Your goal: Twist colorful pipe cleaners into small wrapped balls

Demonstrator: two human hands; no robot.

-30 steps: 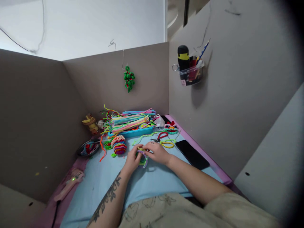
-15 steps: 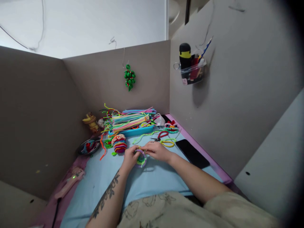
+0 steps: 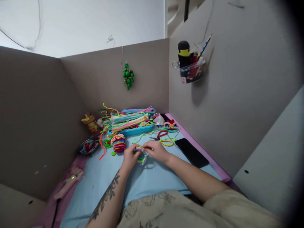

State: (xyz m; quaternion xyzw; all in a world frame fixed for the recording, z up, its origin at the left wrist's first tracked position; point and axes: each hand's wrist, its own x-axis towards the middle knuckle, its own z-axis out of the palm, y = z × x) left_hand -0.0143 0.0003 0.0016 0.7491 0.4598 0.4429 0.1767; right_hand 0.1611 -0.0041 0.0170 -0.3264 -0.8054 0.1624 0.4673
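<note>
1. Purple-and-green fuzzy ring (image 3: pixel 144 161), apparently pipe-cleaner: held between the hands, hanging on the near side of the grip, above the pale blue cloth (image 3: pixel 106 183). Roundish, no clear long axis.
2. Left hand (image 3: pixel 130 156): nearer to the ring's body, thumb and fingers pinching its left edge.
3. Right hand (image 3: pixel 157 150): fingertips at the ring's upper right edge. Can't tell if they pinch a strand.
4. Just past the right hand: metal scissors (image 3: pixel 158 139) with red and yellow loop handles. Right of it: black flat rectangular phone (image 3: pixel 192 153), no brand readable.
5. Left of the left hand: striped multicolour fuzzy cylinder (image 3: pixel 119 145).
6. Beyond the grip: long blue plastic tray (image 3: pixel 140 130) under pastel pipe-cleaner bundles (image 3: pixel 129 119).
7. High right of the grip: clear plastic wall bin (image 3: pixel 198 67); small pinkish label (image 3: pixel 183 80), text too small to read.
</note>
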